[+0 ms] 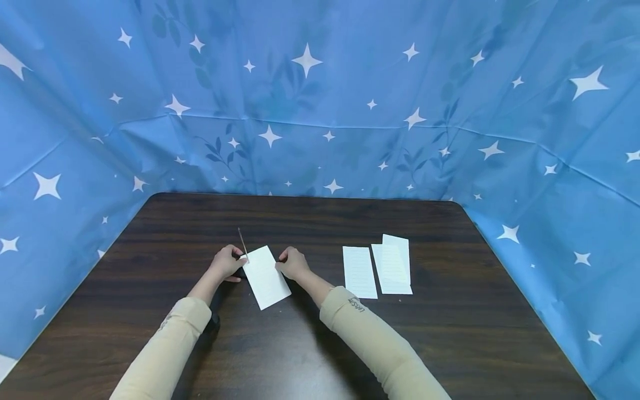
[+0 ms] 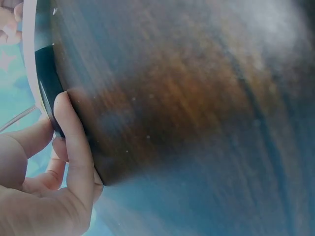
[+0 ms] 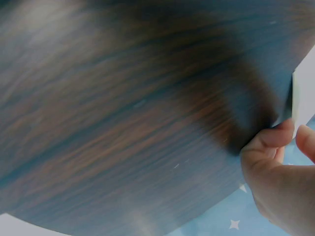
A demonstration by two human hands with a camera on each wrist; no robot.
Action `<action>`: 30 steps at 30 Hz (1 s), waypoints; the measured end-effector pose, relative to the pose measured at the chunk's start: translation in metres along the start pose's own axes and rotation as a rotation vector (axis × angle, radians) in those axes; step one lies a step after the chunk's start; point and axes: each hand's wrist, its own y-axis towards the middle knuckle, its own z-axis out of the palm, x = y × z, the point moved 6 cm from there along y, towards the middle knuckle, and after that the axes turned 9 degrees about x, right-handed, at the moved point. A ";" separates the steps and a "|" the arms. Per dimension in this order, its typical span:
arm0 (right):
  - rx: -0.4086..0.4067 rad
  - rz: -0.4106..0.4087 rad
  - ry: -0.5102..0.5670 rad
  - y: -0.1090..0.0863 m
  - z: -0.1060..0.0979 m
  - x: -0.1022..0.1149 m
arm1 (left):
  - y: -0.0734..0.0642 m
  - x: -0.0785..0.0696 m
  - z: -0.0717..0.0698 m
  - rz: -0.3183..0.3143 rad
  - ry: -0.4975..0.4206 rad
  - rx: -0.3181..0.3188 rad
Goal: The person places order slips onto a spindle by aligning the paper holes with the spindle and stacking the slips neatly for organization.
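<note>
A white sheet of paper lies tilted between both hands, in the head view. My left hand pinches its upper left edge, thumb on top. From that corner a thin stick points up and away. In the left wrist view, the left hand has fingers under a dark glossy strip along the underside of the white sheet; what this strip is, I cannot tell. My right hand pinches the sheet's right edge, its thumb and finger at the edge in the right wrist view.
To the right on the dark wood table lie a lined white sheet and two overlapping sheets. A blue curtain with white stars hangs behind the table's far edge.
</note>
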 end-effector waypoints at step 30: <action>0.194 -0.380 -0.065 -0.032 -0.035 -0.003 | -0.004 -0.001 0.000 -0.012 -0.045 0.013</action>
